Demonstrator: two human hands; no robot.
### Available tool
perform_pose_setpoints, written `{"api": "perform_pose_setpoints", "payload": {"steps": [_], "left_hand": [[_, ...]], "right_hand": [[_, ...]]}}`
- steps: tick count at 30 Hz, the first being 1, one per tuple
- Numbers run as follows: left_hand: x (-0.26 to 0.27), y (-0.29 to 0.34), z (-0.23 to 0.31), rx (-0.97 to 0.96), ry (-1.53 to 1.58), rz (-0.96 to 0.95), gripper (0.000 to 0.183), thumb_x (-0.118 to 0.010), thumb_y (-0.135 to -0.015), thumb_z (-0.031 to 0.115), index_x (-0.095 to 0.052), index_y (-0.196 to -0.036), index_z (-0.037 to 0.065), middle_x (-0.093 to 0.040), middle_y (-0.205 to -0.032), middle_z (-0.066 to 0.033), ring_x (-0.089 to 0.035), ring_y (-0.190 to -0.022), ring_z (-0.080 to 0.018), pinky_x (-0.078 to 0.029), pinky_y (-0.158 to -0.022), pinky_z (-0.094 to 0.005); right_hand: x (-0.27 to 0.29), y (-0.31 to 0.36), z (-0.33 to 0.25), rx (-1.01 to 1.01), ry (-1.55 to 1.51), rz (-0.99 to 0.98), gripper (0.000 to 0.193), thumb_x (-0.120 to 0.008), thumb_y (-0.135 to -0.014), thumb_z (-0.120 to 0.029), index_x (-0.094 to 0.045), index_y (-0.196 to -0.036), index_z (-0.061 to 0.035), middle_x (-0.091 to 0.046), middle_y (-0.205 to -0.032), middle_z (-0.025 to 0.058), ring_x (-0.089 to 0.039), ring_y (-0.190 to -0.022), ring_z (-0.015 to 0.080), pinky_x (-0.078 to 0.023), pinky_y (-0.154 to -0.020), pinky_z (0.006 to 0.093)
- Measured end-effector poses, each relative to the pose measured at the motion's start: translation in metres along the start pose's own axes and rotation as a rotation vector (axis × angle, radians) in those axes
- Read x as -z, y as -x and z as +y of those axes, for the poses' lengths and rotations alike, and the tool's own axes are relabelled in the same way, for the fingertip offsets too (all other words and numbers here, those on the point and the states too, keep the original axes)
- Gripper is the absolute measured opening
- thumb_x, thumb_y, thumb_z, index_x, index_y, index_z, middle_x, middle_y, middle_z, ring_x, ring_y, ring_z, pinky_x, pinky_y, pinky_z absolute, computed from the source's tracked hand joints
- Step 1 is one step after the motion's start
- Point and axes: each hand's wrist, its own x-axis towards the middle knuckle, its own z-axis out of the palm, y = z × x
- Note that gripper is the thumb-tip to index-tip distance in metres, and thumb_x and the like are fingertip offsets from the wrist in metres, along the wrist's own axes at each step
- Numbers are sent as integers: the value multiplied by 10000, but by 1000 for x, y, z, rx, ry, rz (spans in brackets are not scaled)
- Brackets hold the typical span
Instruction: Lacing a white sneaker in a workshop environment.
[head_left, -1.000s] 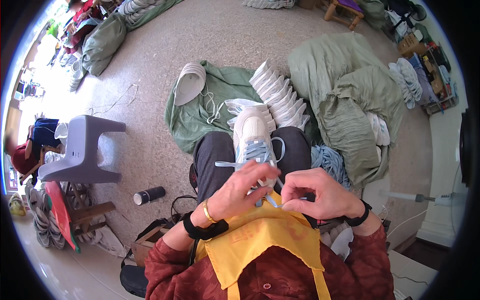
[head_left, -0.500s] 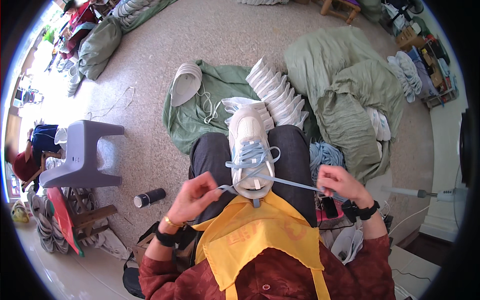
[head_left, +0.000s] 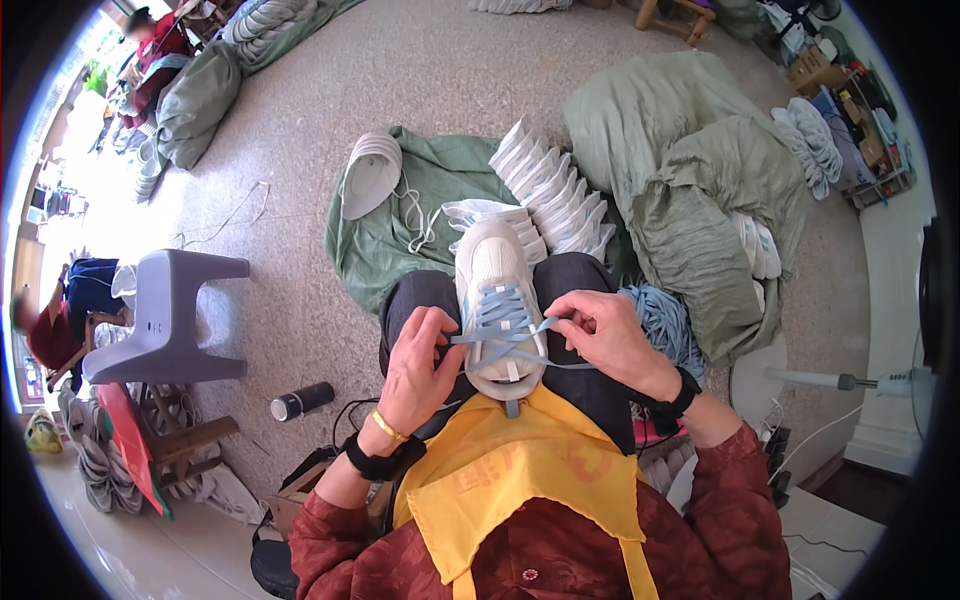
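Observation:
A white sneaker (head_left: 492,258) rests between my knees on dark trousers, toe pointing away from me. Light blue shoelace (head_left: 505,308) crosses its tongue in several rows. At the shoe's left side my left hand (head_left: 415,362) has its fingers closed around a stretch of that lace. My right hand (head_left: 612,338), on the other side, pinches a lace loop between thumb and forefinger beside the eyelets. The loose lace ends run out low across the shoe's opening toward both hands. A yellow apron (head_left: 520,470) covers my lap behind the heel.
Stacked white shoe parts (head_left: 550,190) lie ahead on a green cloth (head_left: 350,245). A bundle of blue laces (head_left: 665,325) sits by my right knee, near a large green sack (head_left: 650,110). To the left are a grey plastic stool (head_left: 165,320) and a black bottle (head_left: 302,401).
Both hands have come inward from the pulled-out lace ends to the sides of the shoe. They now grip the lace close to the eyelets.

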Motion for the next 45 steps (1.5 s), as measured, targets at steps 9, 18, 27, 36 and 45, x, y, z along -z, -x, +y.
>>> {"api": "perform_pose_setpoints", "payload": {"steps": [9,18,27,36,45], "left_hand": [[-10,-4,-16,44,325,-35,128,-660,-868,-63,-568,-941,-11,-572,-897,-72,-580,-721,-164,-487,-661,-277],[-1,-7,-25,166,605,-168,122,-653,-907,-66,-551,-937,-6,-599,-998,-40,-605,-869,-96,-522,-773,-251],[1,-1,-21,213,509,-178,181,-647,-954,-35,-490,-1034,4,-636,-975,-59,-647,-858,-98,-548,-741,-243],[14,19,-1,266,189,-223,263,-715,-950,40,-473,-1050,15,-643,-817,-43,-620,-665,-92,-499,-584,-255],[18,16,6,-72,-50,-105,185,-742,-867,0,-560,-894,11,-544,-784,-102,-566,-608,-247,-447,-549,-347]], "right_hand": [[-2,-5,11,-207,-472,-278,97,-662,-1010,-84,-733,-993,-20,-695,-842,-14,-624,-672,44,-493,-554,206],[-4,-6,21,-209,-427,-253,184,-672,-1031,-188,-660,-930,-35,-645,-803,-28,-589,-668,30,-485,-580,201],[15,21,-3,-300,-205,-148,230,-772,-918,-98,-648,-1045,48,-741,-876,118,-642,-570,69,-482,-498,224],[6,36,0,-250,-153,-174,175,-766,-909,-89,-705,-1005,44,-713,-771,88,-639,-601,87,-519,-556,246],[7,22,-2,58,73,68,83,-759,-896,-76,-716,-938,-18,-693,-770,75,-630,-579,152,-483,-533,304]]}}
